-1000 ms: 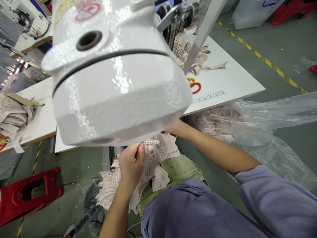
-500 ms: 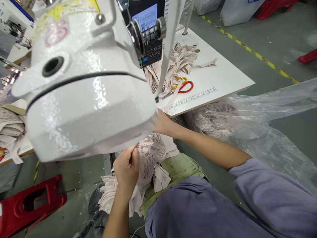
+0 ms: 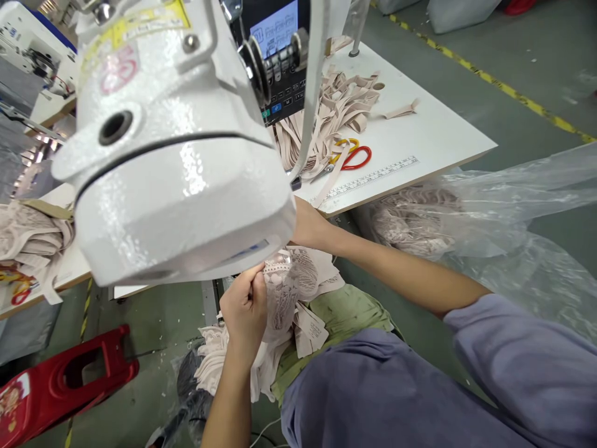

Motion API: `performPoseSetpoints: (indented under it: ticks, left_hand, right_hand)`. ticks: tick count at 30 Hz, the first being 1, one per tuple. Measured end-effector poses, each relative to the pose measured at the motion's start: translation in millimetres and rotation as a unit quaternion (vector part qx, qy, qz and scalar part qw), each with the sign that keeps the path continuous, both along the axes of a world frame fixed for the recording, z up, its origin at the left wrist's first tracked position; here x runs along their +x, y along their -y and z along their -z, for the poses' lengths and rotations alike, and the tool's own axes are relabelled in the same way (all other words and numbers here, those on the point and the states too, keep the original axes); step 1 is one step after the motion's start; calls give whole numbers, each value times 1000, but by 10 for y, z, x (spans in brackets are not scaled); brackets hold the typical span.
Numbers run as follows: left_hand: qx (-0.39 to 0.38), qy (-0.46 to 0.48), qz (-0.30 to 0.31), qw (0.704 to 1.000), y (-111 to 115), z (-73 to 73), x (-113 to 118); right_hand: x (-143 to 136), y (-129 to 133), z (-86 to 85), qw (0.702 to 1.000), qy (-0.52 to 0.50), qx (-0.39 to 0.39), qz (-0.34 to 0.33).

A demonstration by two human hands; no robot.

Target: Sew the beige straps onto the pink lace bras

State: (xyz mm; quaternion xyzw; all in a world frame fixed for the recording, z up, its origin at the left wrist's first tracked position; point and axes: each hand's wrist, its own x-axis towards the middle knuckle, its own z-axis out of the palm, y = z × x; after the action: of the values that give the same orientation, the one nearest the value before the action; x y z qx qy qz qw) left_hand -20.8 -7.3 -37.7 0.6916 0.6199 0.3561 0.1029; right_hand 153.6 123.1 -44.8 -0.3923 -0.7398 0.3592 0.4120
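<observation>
My left hand (image 3: 245, 305) is closed, thumb against fingers, pinching the edge of a beige lace garment (image 3: 282, 298) just below the sewing machine head (image 3: 186, 205). The lace hangs down over my lap, with white paper-like labels (image 3: 310, 330) beside it. My right hand (image 3: 308, 225) reaches in behind the machine head from the right; its fingers are hidden there, so what it grips does not show. More pale folded fabric pieces (image 3: 214, 358) hang below my left wrist.
On the white table (image 3: 438, 134) lie beige straps (image 3: 347, 102), scissors (image 3: 357, 157) with red and yellow handles, and a printed ruler (image 3: 368, 177). A control panel (image 3: 275, 37) stands behind the machine. Clear plastic with lace pieces (image 3: 415, 214) sits under the table edge. A red stool (image 3: 69, 379) stands lower left.
The whole view has shifted slightly, so the machine and table appear further right. My left hand keeps its pinch on the lace, and my right hand stays behind the machine head.
</observation>
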Motion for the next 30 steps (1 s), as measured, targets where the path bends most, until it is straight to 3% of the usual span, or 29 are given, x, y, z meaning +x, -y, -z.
performPoseSetpoints:
  ticks: [12,17,19,24,27,30]
  left_hand:
    - [-13,-2,-7,1000,7,6,14]
    - [-44,17,-49,998,52,27,-22]
    - [-87,42,-58,994,84,53,-85]
    - [-239,81,-3,968,214,175,-182]
    - [-277,130,11,952,451,247,70]
    - [-363,186,144,902,769,285,536]
  right_hand:
    - [14,-28,54,1000,-18,5,-3]
    - [13,-2,83,999,-40,-5,1]
    - [-8,16,72,999,-44,-13,13]
    - [-49,105,81,994,-88,-53,27]
    - [117,375,83,965,-208,-153,39]
    - [554,771,-31,895,-330,-296,54]
